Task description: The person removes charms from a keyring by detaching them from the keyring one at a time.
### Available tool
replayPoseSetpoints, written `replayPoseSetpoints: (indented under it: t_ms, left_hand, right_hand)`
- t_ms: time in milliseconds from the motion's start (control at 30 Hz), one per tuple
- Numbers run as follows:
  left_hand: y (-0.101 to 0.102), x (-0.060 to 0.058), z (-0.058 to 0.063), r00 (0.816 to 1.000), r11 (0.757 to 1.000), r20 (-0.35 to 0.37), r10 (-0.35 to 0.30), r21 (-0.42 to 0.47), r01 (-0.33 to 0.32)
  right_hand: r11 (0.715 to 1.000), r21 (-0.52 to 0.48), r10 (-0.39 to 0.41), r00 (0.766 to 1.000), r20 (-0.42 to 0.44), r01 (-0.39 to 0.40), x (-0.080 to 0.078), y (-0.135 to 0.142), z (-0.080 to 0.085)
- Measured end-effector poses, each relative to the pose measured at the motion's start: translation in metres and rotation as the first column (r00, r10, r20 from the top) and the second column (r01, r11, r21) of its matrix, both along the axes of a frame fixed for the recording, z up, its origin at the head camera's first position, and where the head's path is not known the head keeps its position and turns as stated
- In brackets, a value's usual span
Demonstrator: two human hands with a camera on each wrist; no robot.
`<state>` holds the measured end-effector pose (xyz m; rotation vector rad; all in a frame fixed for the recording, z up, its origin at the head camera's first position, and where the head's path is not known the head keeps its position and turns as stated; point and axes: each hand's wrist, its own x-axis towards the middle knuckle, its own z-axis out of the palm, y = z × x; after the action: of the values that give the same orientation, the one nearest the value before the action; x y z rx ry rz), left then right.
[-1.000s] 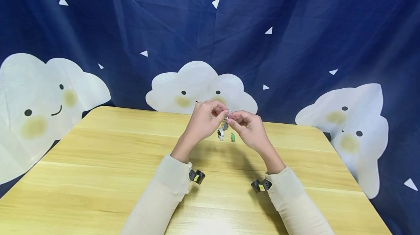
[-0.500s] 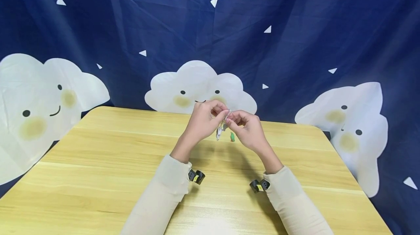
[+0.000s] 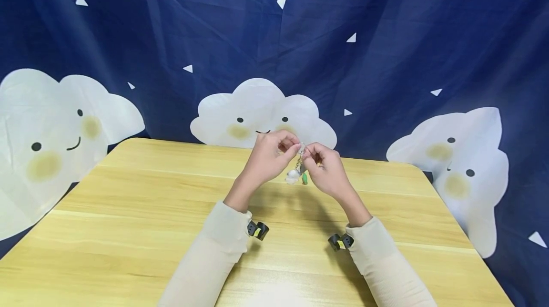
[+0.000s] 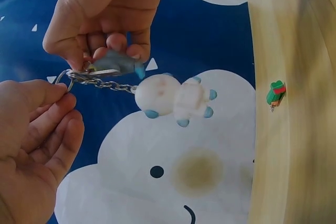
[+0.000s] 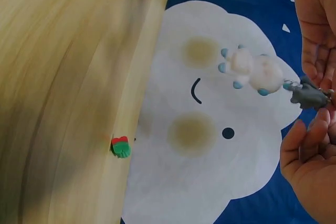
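My left hand pinches a metal key ring between thumb and fingers, above the far part of the table. From the ring, a chain carries a white doll charm with blue paws, hanging free. Beside it, my right hand pinches a small grey charm at its upper end, against the ring. The fingertips partly hide where charm and ring meet. Below the hands, a small green and red charm with a metal eyelet lies on the table, touched by neither hand.
The light wooden table ends just beyond the hands. Behind it hangs a dark blue curtain with white clouds and triangles. A small black camera sits at each wrist, over the cream sleeves.
The right hand has shifted slightly right, opening a small gap between the fingertips. The white doll charm has swung right and turned. The green charm has stayed put.
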<state>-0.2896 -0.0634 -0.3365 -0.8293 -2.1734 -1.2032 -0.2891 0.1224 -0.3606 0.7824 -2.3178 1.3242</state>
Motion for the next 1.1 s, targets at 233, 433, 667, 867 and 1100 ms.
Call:
replayPoseSetpoints:
  t_ms: [233,433,667,867,1100]
  left_hand:
    - [0.001,0.000,0.000,1.000,1.000,-0.007,-0.005,-0.010,0.005]
    - [0.002,-0.001,0.000,1.000,1.000,-0.011,-0.008,-0.013,0.008]
    - [0.002,-0.001,0.000,1.000,0.999,-0.007,-0.005,-0.039,0.005]
    - [0.001,-0.001,-0.001,1.000,0.999,0.003,-0.012,-0.035,0.012]
    - [0.002,-0.002,-0.002,0.999,0.999,0.024,-0.032,-0.042,0.033]
  right_hand:
    - [0.999,-0.033,-0.023,0.996,-0.085,0.020,-0.002,0.002,-0.001]
    - [0.995,-0.100,-0.018,0.992,-0.125,0.005,-0.002,0.005,-0.001]
    - [0.994,-0.113,-0.026,0.987,-0.158,0.008,0.007,0.001,0.009]
    - [0.994,-0.105,-0.022,0.996,-0.089,0.013,0.027,-0.004,0.030]
    - [0.998,-0.070,-0.008,0.996,-0.086,0.002,0.024,-0.001,0.029]
